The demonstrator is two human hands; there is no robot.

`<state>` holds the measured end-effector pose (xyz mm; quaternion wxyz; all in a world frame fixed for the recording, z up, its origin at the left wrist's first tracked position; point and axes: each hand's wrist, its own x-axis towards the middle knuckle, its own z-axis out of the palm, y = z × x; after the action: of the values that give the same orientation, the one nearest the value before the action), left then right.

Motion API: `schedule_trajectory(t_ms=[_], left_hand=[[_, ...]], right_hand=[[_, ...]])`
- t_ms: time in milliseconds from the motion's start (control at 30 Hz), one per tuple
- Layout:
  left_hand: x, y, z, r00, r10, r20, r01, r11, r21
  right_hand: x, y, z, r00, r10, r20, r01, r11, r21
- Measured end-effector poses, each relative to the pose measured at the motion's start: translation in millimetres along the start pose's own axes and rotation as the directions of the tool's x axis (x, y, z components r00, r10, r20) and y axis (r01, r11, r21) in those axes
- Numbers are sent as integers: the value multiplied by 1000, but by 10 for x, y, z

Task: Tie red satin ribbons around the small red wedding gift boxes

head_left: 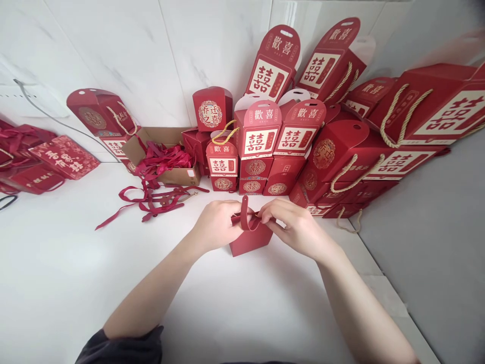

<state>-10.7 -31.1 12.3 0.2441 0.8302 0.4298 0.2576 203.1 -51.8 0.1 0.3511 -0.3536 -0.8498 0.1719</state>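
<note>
A small plain red gift box (250,242) stands on the white table in front of me, with both hands at its top. A red strap (244,211) with a small hole near its tip curls up above the box. My left hand (219,225) is closed on the strap from the left side, its fingertips partly hidden behind it. My right hand (291,222) is closed in a pinch at the strap's right part, close to the box's upper edge. The exact fingertip contact is hard to make out.
Stacked red gift boxes (261,136) line the tiled wall, some with rope handles. A cardboard box (178,177) of red ribbons stands left of them, with loose red straps (159,199) before it. More red bags (34,172) lie far left. A grey panel (428,227) borders the right.
</note>
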Motion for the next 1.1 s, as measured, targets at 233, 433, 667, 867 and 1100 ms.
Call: schedule_trajectory(t_ms=[233,433,667,867,1100], left_hand=[[-6,37,-29,1000,-14,11,13,998,66],[-23,14,-25,999,-32,28,30,997,65],[-29,61,-43,999,-3,43,-3,991,134],[-33,92,55,999,18,34,-20,998,67],[-31,50,224,998,-48,-51,45,997,-60]], right_hand=[[9,-10,48,997,76,-18,-78,993,-94],[4,-52,73,1000,9,11,-8,992,-123],[2,-44,16,997,70,41,-69,997,-40],[-36,-19,-80,978,203,38,-204,979,23],[-22,6,-125,960,278,2,-278,960,39]])
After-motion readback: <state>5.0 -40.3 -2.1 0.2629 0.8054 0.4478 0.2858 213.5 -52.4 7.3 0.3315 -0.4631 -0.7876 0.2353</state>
